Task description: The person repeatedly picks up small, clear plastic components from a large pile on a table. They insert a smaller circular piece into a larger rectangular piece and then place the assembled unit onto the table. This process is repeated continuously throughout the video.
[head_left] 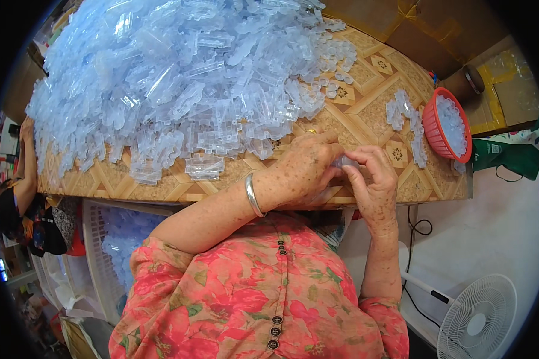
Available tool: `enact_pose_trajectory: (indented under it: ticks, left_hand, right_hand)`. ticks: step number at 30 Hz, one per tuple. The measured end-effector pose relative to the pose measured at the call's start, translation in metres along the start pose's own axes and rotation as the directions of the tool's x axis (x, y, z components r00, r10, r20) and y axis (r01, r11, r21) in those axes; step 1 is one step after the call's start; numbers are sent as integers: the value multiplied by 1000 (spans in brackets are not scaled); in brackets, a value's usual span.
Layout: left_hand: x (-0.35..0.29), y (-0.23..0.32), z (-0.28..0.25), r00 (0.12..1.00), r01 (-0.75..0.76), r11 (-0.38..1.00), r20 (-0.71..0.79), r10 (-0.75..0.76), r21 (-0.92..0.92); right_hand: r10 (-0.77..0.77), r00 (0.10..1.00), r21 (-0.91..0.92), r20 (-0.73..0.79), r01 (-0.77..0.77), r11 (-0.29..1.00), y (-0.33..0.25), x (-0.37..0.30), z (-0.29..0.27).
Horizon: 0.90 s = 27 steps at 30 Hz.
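Observation:
My left hand, with a silver bangle at the wrist, and my right hand meet over the table's front edge. Both are closed, fingertips pinched together on a small clear plastic piece, mostly hidden by the fingers. A huge heap of clear, bluish plastic pieces covers the left and middle of the table. Its near edge lies just beyond my left forearm. Small round clear plastic discs are scattered at the heap's right side.
On the right stands a red plastic basket filled with small clear pieces. Loose clear strips lie beside it. Cardboard walls the far right. A white fan is at lower right; another person's arm shows far left.

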<state>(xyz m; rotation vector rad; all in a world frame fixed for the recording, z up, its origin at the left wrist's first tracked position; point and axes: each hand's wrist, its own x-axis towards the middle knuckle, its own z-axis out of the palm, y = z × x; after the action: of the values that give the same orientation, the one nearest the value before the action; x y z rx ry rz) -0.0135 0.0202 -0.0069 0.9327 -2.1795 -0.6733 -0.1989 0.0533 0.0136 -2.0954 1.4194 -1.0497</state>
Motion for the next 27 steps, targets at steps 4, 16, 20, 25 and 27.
enact_pose_trajectory:
  ticks: [4, 16, 20, 25, 27]
  left_hand:
    - [-2, -2, 5, 1000, 0, 1000, -32, 0, 3]
    - [4, 24, -22, 970, 181, 971, 135, -202, 155]
    - [7, 17, -19, 935, 248, 969, 264, -236, -11]
    - [11, 18, -27, 874, 456, 858, 301, -381, -237]
    - [10, 15, -20, 861, 499, 811, 281, -424, -306]
  right_hand:
    - [-32, 999, -10, 40, 32, 999, 4, 0, -5]
    - [547, 708, 264, 447, -688, 676, 17, 9, -18]
    - [542, 575, 280, 613, -800, 531, 24, 15, -16]
    - [535, 520, 309, 666, -845, 436, 13, 23, -19]
    - [534, 498, 315, 684, -861, 400, 15, 24, -21]
